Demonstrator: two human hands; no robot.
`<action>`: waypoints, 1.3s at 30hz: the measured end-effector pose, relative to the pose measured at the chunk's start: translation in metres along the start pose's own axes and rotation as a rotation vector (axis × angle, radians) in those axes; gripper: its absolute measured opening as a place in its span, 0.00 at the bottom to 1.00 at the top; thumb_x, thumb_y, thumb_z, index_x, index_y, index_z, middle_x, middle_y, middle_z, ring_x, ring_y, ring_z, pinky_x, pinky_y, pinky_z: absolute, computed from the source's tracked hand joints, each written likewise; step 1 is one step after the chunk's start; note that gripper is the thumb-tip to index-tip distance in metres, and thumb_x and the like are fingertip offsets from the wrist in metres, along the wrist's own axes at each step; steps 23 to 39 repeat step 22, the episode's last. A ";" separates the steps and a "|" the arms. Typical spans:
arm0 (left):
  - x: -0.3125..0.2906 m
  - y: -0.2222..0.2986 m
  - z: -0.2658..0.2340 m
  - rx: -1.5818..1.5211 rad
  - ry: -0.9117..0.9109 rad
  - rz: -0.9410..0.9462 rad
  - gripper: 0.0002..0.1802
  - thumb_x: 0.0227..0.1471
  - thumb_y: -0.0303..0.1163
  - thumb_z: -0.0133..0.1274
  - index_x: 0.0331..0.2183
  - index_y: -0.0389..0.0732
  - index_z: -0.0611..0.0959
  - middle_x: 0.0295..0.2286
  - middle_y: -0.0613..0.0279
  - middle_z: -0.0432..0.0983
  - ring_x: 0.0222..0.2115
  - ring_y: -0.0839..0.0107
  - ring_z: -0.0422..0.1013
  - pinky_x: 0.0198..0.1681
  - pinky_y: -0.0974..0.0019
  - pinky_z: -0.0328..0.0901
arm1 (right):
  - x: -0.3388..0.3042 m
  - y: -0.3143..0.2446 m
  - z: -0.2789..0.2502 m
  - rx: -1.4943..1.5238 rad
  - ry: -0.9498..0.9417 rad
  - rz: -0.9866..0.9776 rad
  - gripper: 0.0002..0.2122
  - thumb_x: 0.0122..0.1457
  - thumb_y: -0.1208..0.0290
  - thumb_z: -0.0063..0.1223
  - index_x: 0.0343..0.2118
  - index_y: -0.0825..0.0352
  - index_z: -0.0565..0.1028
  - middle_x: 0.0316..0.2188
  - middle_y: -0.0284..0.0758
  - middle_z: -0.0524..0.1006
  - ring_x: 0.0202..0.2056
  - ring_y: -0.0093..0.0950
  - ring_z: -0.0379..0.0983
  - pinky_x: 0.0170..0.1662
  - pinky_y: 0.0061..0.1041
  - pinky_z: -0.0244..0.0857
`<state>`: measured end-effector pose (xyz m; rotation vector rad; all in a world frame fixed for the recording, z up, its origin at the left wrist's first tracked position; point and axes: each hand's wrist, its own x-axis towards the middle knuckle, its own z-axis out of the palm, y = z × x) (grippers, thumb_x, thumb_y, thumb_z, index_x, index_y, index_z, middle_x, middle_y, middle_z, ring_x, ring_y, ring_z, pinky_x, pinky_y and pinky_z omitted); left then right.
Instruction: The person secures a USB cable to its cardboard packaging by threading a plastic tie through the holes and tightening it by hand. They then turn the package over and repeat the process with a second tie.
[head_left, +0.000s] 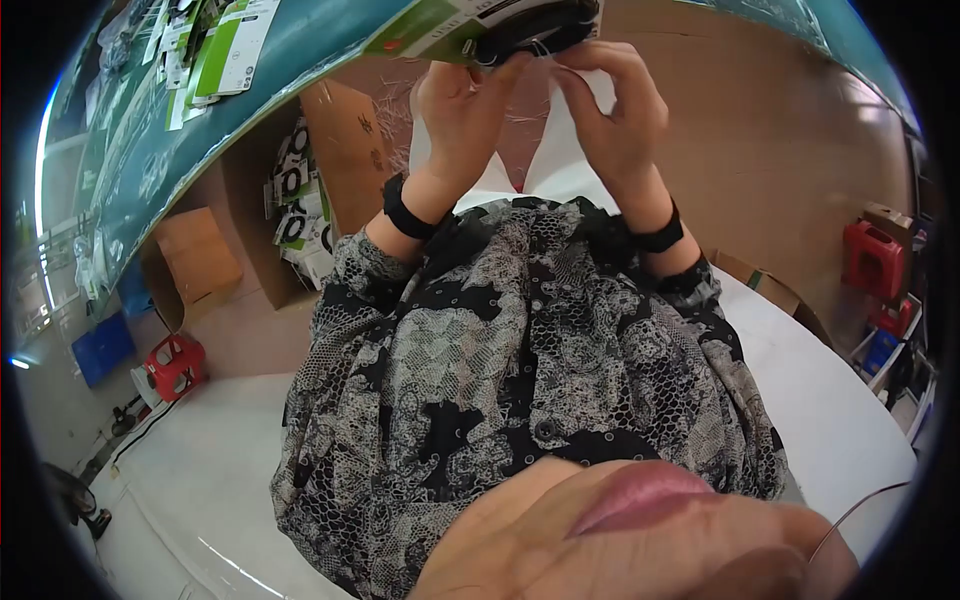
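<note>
At the table's near edge, a black coiled cable (535,32) lies against a green and white packaging card (440,28). My left hand (465,115) is closed, its thumb and fingertips pinched at the coil's near side. Beside it, my right hand (618,112) is also closed, with thumb and forefinger pinched together. A thin clear strip (543,52) shows between the two sets of fingertips, looped near the cable. The fingertips partly cover it, so where its ends run is hidden. Each wrist wears a black band.
The teal table (330,45) carries a pile of green and white cards (235,50) at the far left. Below its edge stands an open cardboard box (345,130) holding several carded black cables (300,200). A red plastic stool (175,368) and a blue bin (103,350) are farther left.
</note>
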<state>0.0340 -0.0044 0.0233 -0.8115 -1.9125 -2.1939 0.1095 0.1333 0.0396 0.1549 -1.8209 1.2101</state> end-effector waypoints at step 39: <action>0.033 0.013 0.001 0.342 -0.058 0.748 0.17 0.41 0.26 0.59 0.38 0.42 0.80 0.36 0.57 0.75 0.37 0.59 0.72 0.44 0.59 0.65 | -0.021 -0.001 0.003 0.967 -0.163 0.708 0.33 0.61 0.52 0.46 0.63 0.63 0.50 0.60 0.41 0.58 0.58 0.37 0.59 0.56 0.32 0.62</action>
